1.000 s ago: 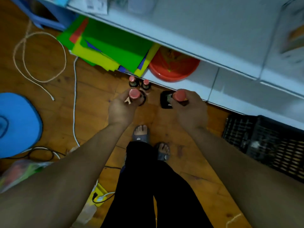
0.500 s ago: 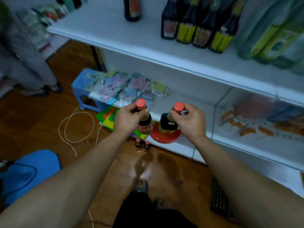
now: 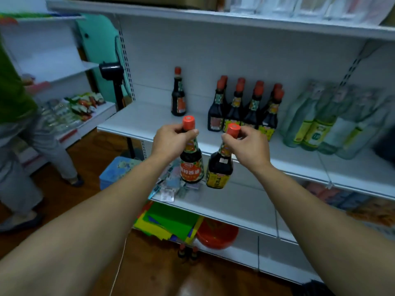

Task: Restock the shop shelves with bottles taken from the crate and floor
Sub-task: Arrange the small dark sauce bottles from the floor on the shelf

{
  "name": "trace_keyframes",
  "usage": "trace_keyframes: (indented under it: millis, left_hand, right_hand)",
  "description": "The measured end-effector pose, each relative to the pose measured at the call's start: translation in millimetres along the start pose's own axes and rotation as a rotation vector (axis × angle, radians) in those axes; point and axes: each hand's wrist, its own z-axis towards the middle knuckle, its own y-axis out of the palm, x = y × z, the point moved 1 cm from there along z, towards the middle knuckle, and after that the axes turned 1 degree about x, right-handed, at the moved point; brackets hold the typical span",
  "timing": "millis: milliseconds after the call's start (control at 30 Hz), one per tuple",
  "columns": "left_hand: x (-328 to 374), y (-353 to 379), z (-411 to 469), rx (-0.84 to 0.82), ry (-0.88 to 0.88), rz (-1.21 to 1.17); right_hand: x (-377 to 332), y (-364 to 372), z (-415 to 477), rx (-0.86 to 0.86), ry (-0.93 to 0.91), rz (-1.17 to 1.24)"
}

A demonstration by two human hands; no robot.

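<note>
My left hand (image 3: 171,142) grips the neck of a dark sauce bottle with a red label (image 3: 191,165). My right hand (image 3: 245,144) pinches the neck of a dark sauce bottle with a yellow label (image 3: 220,167). Both bottles hang upright in the air, just in front of the white middle shelf (image 3: 145,122). On that shelf stand a lone red-capped bottle (image 3: 178,92) and a group of several like bottles (image 3: 245,107). Two more small bottles (image 3: 188,252) stand on the wooden floor below.
Pale green bottles (image 3: 320,124) fill the shelf's right part. Lower shelves hold packets (image 3: 173,186), coloured paper (image 3: 171,225) and a red bowl (image 3: 217,236). A blue stool (image 3: 115,171) and a person (image 3: 25,135) are at the left.
I have risen from the floor with a bottle in each hand. Both bottles went up from floor level to the height of the middle shelf, and the view lifted with them.
</note>
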Motion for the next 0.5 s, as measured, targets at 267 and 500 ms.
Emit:
trace_keyframes:
  millis: [267,500]
  left_hand:
    - [9,-14,81,-0.118,0.074,0.007]
    - [-2,-8,136,-0.133,0.09,0.041]
  right_hand:
    - [-21,28,41,0.166,0.096,0.03]
    - [-17,46,85,0.193,0.127,-0.019]
